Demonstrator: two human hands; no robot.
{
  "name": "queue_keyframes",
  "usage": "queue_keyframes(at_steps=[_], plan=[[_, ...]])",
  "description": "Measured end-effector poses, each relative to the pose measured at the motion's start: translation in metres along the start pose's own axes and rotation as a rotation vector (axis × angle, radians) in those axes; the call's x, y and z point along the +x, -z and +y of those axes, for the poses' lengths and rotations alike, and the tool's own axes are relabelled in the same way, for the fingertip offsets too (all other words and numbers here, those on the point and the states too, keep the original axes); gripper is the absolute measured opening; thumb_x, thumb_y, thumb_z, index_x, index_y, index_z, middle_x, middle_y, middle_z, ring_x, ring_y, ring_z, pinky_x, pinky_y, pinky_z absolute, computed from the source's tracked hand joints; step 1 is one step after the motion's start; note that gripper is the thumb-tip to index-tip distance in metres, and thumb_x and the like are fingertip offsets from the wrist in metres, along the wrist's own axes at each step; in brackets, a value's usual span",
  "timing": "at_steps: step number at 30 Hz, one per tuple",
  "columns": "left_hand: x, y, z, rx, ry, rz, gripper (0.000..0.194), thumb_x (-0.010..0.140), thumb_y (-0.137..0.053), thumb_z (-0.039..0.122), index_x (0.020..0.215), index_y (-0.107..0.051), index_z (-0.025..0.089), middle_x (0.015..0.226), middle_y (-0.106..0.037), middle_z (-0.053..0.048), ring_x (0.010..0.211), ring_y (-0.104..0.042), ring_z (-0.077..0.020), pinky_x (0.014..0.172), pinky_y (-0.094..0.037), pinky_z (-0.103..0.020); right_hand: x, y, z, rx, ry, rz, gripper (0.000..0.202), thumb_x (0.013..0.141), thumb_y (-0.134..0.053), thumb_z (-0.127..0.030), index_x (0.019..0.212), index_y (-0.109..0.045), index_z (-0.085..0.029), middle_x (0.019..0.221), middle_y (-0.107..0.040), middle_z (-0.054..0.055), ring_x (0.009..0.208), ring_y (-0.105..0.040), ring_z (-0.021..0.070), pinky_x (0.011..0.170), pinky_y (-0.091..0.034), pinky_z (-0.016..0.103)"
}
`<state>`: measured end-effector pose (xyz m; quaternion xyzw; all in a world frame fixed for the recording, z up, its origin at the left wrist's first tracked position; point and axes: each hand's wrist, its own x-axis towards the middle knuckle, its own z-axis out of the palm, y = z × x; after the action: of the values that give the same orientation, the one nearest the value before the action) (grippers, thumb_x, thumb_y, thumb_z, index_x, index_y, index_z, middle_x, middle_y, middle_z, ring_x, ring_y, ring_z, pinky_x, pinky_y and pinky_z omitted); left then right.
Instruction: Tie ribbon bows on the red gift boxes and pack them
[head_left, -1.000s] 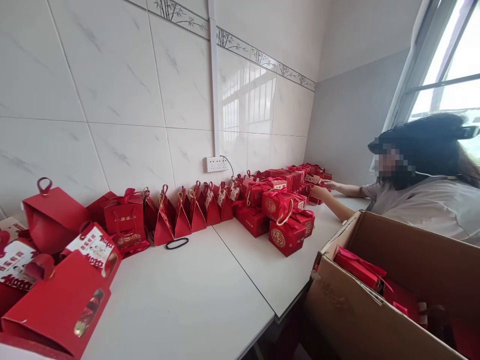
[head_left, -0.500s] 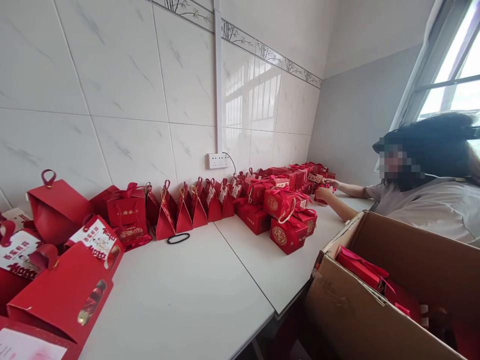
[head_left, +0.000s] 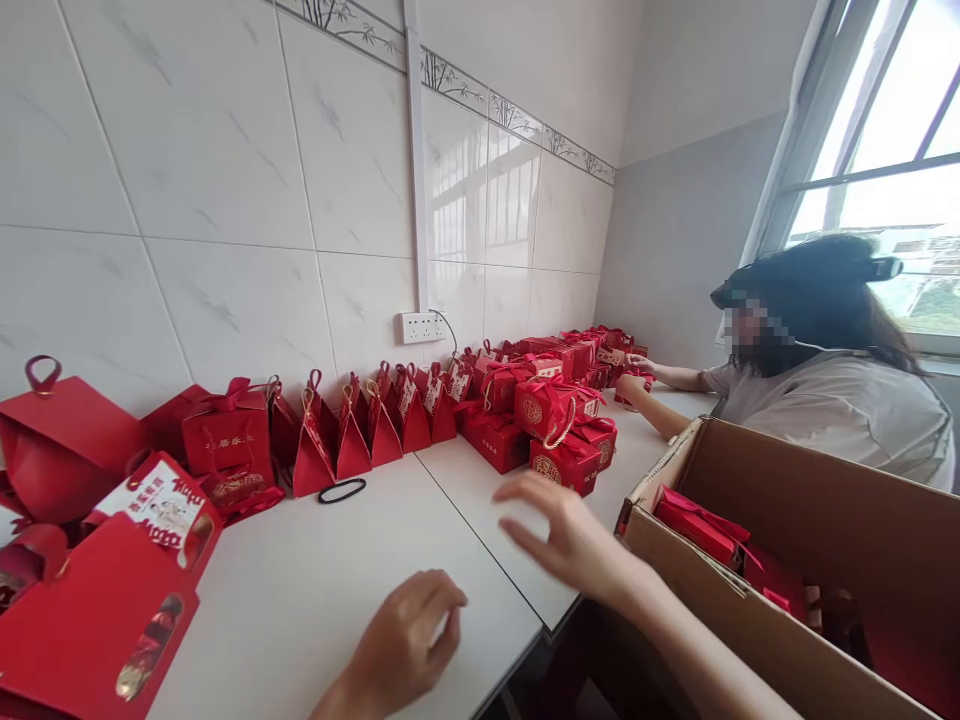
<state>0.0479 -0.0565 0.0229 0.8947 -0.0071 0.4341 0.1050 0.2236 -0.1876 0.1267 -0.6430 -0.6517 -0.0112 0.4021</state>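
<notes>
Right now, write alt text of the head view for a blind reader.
The wearer's left hand and right hand, seemingly empty, are over a white table lined with red gift boxes. At right, a cardboard carton holds more red packages; beyond it, a co-worker reaches across the table.

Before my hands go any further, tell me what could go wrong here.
The right hand is close to the stacked boxes; with the top box perched on others, a bump might topple it.
The right forearm crosses the view in front of the carton, so pulling back carelessly could catch its edge.
The tent boxes stand close together in a row; tipping one could upset its neighbours.
</notes>
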Motion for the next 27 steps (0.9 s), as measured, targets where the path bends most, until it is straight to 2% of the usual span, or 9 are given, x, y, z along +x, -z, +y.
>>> queue_keyframes(at_steps=[2, 5, 7, 10, 13, 18, 21, 27], plan=[[0.001, 0.012, -0.011, -0.016, 0.058, -0.031, 0.018, 0.091, -0.04, 0.016, 0.084, -0.055, 0.019, 0.066, -0.056, 0.003, 0.057, -0.055, -0.0064, 0.054, -0.047, -0.016, 0.018, 0.015, 0.03, -0.067, -0.141, 0.296, 0.017, 0.083, -0.052, -0.03, 0.094, -0.06, -0.02, 0.1, -0.062, 0.009, 0.095, -0.06, 0.0218, 0.088, -0.047, 0.039], [0.001, 0.022, -0.018, 0.013, 0.13, -0.019, 0.016, 0.09, -0.04, 0.014, 0.085, -0.054, 0.019, 0.064, -0.054, 0.004, 0.054, -0.053, -0.0063, 0.051, -0.045, -0.015, 0.041, 0.025, 0.073, -0.097, -0.416, 0.728, 0.029, 0.072, -0.057, -0.03, 0.098, -0.056, -0.017, 0.11, -0.056, 0.013, 0.104, -0.054, 0.026, 0.094, -0.043, 0.043], [0.001, 0.023, -0.017, 0.053, 0.083, -0.04, 0.016, 0.089, -0.039, 0.014, 0.083, -0.053, 0.02, 0.064, -0.054, 0.003, 0.053, -0.053, -0.007, 0.051, -0.045, -0.016, 0.054, 0.023, 0.093, -0.126, -0.488, 0.818, 0.046, 0.067, -0.059, -0.03, 0.11, -0.05, -0.014, 0.119, -0.05, 0.017, 0.116, -0.045, 0.0304, 0.101, -0.035, 0.047], [0.0, 0.021, -0.013, 0.094, 0.045, -0.099, 0.019, 0.088, -0.037, 0.014, 0.079, -0.053, 0.02, 0.062, -0.054, 0.003, 0.05, -0.051, -0.0073, 0.049, -0.043, -0.017, 0.069, 0.015, 0.112, -0.143, -0.558, 0.847, 0.066, 0.062, -0.061, -0.03, 0.12, -0.041, -0.007, 0.124, -0.046, 0.023, 0.123, -0.036, 0.0358, 0.105, -0.028, 0.051], [-0.003, 0.019, -0.011, 0.102, 0.079, -0.136, 0.02, 0.089, -0.037, 0.015, 0.078, -0.053, 0.02, 0.062, -0.054, 0.004, 0.049, -0.051, -0.007, 0.049, -0.043, -0.017, 0.08, 0.007, 0.123, -0.131, -0.613, 0.857, 0.078, 0.058, -0.063, -0.031, 0.125, -0.035, -0.004, 0.13, -0.04, 0.028, 0.126, -0.033, 0.0406, 0.103, -0.029, 0.055], [-0.005, 0.02, -0.015, 0.105, 0.124, -0.152, 0.021, 0.089, -0.036, 0.017, 0.078, -0.054, 0.02, 0.063, -0.055, 0.004, 0.052, -0.053, -0.0072, 0.051, -0.044, -0.016, 0.089, 0.005, 0.133, -0.1, -0.646, 0.881, 0.091, 0.055, -0.064, -0.032, 0.133, -0.028, -0.003, 0.137, -0.033, 0.029, 0.131, -0.028, 0.0415, 0.106, -0.027, 0.054], [-0.004, 0.022, -0.016, 0.105, 0.151, -0.157, 0.021, 0.089, -0.037, 0.018, 0.078, -0.054, 0.021, 0.063, -0.055, 0.004, 0.053, -0.054, -0.0071, 0.051, -0.044, -0.016, 0.09, 0.005, 0.137, -0.082, -0.628, 0.883, 0.094, 0.054, -0.064, -0.032, 0.135, -0.026, -0.003, 0.139, -0.032, 0.027, 0.131, -0.028, 0.0396, 0.107, -0.027, 0.051], [-0.004, 0.021, -0.016, 0.087, 0.161, -0.157, 0.021, 0.089, -0.036, 0.018, 0.078, -0.053, 0.021, 0.065, -0.057, 0.005, 0.052, -0.054, -0.006, 0.05, -0.043, -0.015, 0.085, -0.003, 0.139, -0.079, -0.535, 0.87, 0.088, 0.056, -0.065, -0.036, 0.132, -0.033, -0.007, 0.134, -0.038, 0.023, 0.128, -0.031, 0.0366, 0.106, -0.029, 0.049]])
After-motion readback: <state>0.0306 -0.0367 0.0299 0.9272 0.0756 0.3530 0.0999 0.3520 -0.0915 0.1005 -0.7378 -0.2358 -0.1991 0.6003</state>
